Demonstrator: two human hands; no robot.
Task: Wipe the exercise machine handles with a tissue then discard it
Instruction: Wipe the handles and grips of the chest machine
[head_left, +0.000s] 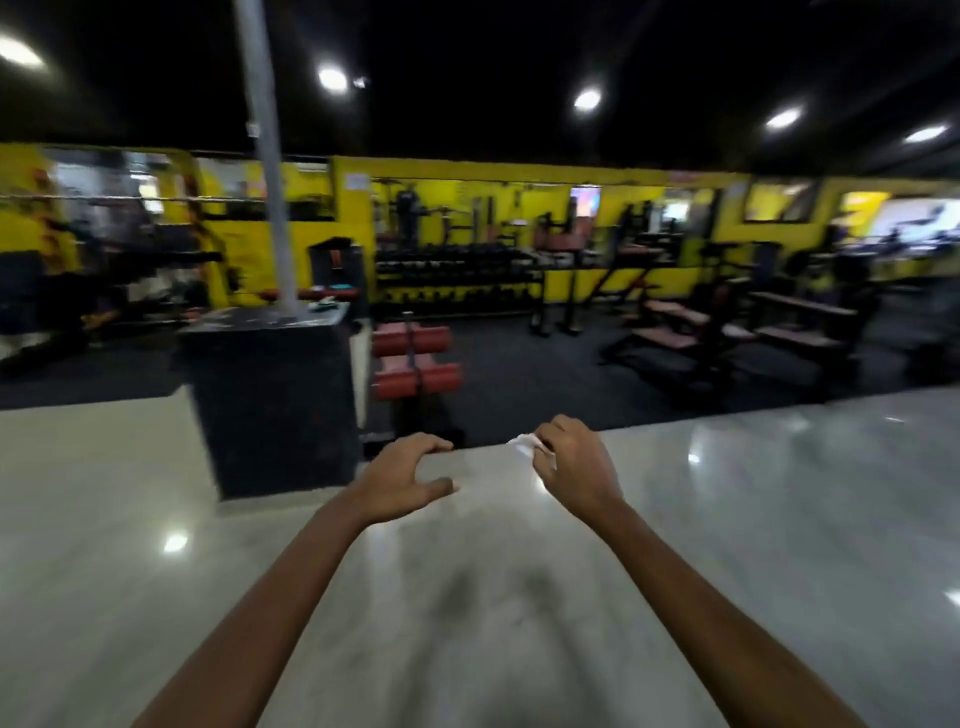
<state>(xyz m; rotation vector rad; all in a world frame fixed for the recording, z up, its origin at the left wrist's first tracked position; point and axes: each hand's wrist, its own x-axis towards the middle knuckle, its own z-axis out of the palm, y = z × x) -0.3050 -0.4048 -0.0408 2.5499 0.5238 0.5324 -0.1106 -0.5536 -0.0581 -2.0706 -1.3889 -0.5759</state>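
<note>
From the head camera the whole scene is smeared by motion blur, so the far gym equipment reads only as dark frames and reddish pads against a yellow wall (561, 202). A rack of dumbbells (457, 270) can be made out along that wall, though single weights cannot be told apart. Which machine's handles are meant cannot be picked out from this view.

Both forearms reach forward from the bottom edge, where they are cut off. The left hand (402, 480) is empty, its fingers spread and curled like a claw, thumb out to the right. The right hand (571, 462) is closed around a white tissue (524, 446); only a crumpled corner sticks out on its left side, the rest hidden inside the fist. The two hands are near each other but apart.

Below them lies a pale glossy floor (727, 519) with ceiling lights reflected in it, wide and bare on the right and near side. Its far edge runs just past the fingertips, meeting a dark mat floor (519, 374). To the left a black block (270, 395) stands at that edge with a grey pole (267, 171) rising from its top and running out of the top of the picture; small items on the block are too blurred to name. Just right of it sit two pairs of red roller pads (415, 358), probably part of a bench. Between them and the benches on the right, the mat is open
</note>
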